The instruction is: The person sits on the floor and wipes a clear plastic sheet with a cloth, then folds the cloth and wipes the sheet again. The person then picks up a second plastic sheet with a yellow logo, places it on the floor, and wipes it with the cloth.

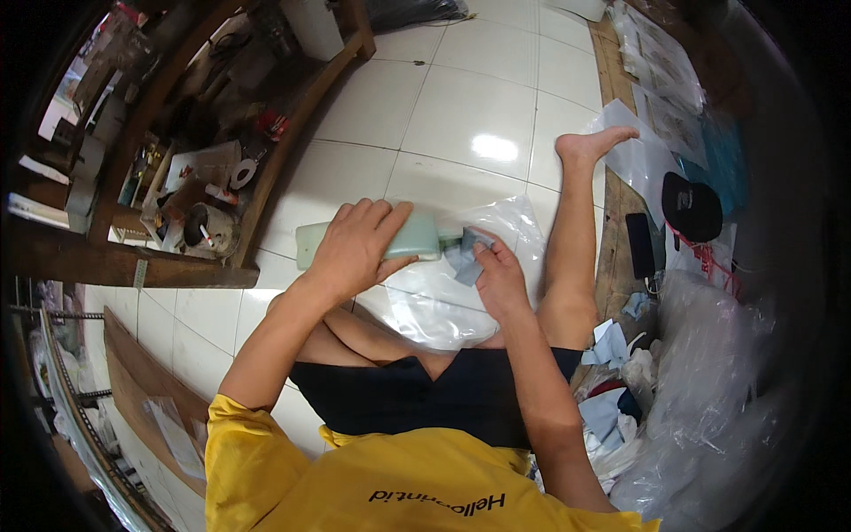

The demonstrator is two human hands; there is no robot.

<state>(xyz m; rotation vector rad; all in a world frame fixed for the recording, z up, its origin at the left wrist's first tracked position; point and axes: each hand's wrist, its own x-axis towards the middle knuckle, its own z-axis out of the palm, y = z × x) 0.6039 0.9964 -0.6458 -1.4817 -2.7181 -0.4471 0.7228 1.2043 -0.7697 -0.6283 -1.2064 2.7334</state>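
Observation:
My left hand (359, 244) is wrapped over a pale green, flat-sided bottle-like container (415, 236), held sideways above my lap. Its narrower end points right. Between the fingers and thumb of my right hand (498, 270) is a grey-blue cloth (463, 261), pressed against that narrow end and partly hiding it. Under both hands a clear plastic sheet or bag (434, 315) spreads over my legs and the floor.
A wooden shelf unit (306, 115) with tools, a tape roll (242, 173) and a cup (211, 229) stands at the left. On the right lie a black cap (691, 207), a phone (640, 246), cloth scraps (605, 418) and crumpled clear plastic (700, 399).

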